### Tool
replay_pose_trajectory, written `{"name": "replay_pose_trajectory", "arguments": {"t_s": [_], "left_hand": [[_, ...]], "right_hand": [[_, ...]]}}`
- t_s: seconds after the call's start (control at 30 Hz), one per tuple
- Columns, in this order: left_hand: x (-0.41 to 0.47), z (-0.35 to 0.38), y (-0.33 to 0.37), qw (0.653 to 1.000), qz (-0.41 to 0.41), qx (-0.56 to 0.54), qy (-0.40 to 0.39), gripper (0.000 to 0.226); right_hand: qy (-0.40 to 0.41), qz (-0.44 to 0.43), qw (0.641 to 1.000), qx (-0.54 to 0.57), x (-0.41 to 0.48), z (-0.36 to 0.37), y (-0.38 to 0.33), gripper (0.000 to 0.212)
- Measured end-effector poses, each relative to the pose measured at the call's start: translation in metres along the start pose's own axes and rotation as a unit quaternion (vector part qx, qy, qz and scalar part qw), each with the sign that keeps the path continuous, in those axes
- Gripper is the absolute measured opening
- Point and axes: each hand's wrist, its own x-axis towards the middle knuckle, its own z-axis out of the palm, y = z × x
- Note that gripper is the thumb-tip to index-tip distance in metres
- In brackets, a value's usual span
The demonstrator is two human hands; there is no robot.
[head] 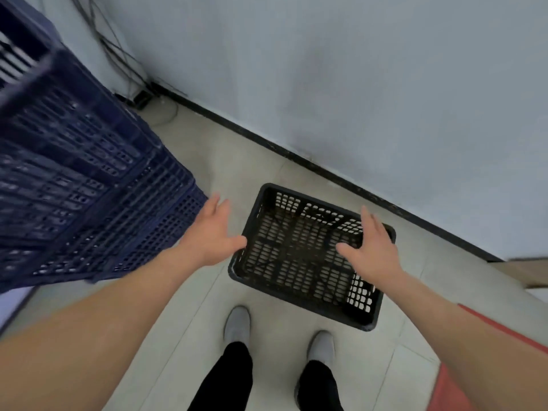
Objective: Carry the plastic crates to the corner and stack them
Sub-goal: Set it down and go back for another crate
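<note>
Your grey shoes [237, 324] stand on the tiled floor [184, 315] just short of the black crate [299, 280], which sits empty and upright on the floor right in front of you, turned at a slant to the wall. Your left hand [212, 232] is open, fingers spread, just outside the crate's left rim, with the thumb close to the edge; whether it touches, you cannot tell from here. Your right hand [372, 250] is open too, palm down, above the crate's right side near the rim, gripping nothing. To your left, close by, rises the stack of blue crates [89, 188], blurred and tall, standing toward the corner where cables [118, 51] run down the wall [355, 84] to a small box on the floor. The step in hand looks like either the reach for the black crate or its release; the view alone does not settle which. If it is a pickup, your next move calls for both hands to close on the opposite rims evenly, then lift level toward the stack, keeping clear of the cables.
</note>
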Motion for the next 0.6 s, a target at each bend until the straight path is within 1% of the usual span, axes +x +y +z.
{"name": "replay_pose_trajectory", "arguments": {"t_s": [0.03,0.1,0.2,0.3,0.43,0.6], "left_hand": [[-0.017,-0.010,0.002,0.999,0.018,0.039,0.008,0.098],[-0.050,-0.029,0.005,0.994,0.044,0.095,0.027,0.099],[-0.098,-0.053,0.008,0.987,0.069,0.135,0.061,0.100],[-0.148,-0.071,0.010,0.982,0.069,0.149,0.098,0.102],[-0.214,-0.086,0.008,0.979,0.051,0.117,0.160,0.108],[-0.290,-0.099,-0.012,0.964,0.034,0.006,0.262,0.122]], "right_hand": [[-0.006,-0.036,0.998,-0.060,-0.014,-0.010,-0.013,0.103],[-0.013,-0.097,0.986,-0.132,-0.037,-0.026,-0.033,0.106],[-0.014,-0.161,0.966,-0.199,-0.069,-0.053,-0.063,0.108],[-0.005,-0.217,0.947,-0.236,-0.094,-0.074,-0.091,0.110],[0.000,-0.289,0.915,-0.281,-0.125,-0.100,-0.127,0.114],[0.003,-0.391,0.892,-0.227,-0.162,-0.118,-0.178,0.133]]}}
